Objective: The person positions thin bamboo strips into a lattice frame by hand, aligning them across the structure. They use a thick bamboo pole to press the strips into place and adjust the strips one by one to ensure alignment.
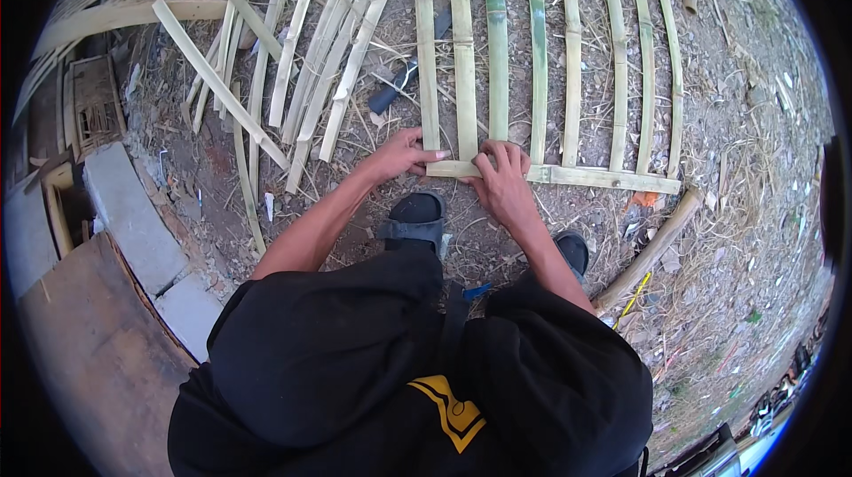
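A bamboo frame lies on the ground ahead of me, with several long split-bamboo slats [462,51] running away from a bamboo crosspiece [612,178]. My left hand [401,157] is closed at the crosspiece's left end, its thumb on top where the outermost slat [428,60] meets it. Farther right, my right hand [504,177] pinches the crosspiece by the foot of the green-tinged third slat [497,60]. Its fingertips are partly hidden. A tool with a dark handle [390,91] lies partly under the leftmost slats.
Loose bamboo strips [333,51] are strewn at the far left. A round wooden stick [652,251] rests right of my right foot [572,251]. Grey blocks [133,211] and a brown board [106,344] border the left side. Dry straw and litter cover the soil.
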Tool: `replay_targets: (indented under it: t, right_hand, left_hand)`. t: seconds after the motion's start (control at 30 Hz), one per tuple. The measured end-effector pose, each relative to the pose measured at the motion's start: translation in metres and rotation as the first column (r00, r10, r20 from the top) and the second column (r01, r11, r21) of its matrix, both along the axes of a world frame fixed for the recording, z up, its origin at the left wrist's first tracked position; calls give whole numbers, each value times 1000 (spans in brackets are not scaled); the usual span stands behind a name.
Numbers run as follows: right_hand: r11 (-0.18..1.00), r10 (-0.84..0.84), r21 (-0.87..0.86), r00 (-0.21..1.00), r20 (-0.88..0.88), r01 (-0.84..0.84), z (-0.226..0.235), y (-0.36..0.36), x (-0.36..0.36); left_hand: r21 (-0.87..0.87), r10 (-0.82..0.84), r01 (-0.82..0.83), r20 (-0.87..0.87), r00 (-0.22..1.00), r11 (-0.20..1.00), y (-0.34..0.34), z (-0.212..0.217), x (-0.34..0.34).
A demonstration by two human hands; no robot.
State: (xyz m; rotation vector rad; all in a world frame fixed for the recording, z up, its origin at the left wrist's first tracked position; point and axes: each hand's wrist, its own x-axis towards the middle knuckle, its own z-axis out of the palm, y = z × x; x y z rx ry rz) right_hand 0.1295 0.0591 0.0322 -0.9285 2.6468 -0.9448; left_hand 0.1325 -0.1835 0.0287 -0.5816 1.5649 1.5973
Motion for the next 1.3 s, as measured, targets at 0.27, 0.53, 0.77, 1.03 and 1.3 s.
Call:
replay_targets:
  t: [0.27, 0.53, 0.77, 1.03, 1.3]
  right_hand:
    - [998, 43, 40, 998, -54, -41, -5, 7, 3]
    - [991, -47, 111, 983, -176, 68, -2, 15, 20]
    - [776, -569, -214, 805, 170, 594, 42, 67, 20]
    - [86, -818, -89, 121, 562, 992, 20, 140, -2]
    - [154, -723, -86, 171, 669, 984, 10, 160, 12]
  left_hand:
    - [19, 66, -64, -143, 988, 998, 14, -7, 13]
    - [2, 173, -175, -162, 971, 985, 25, 4, 20]
    - [-206, 172, -260, -364, 915, 943, 48, 27, 36]
    - [-671, -313, 12, -329, 891, 741, 59, 46, 37]
    - [-802, -475, 11, -343, 810, 598, 52, 44, 48]
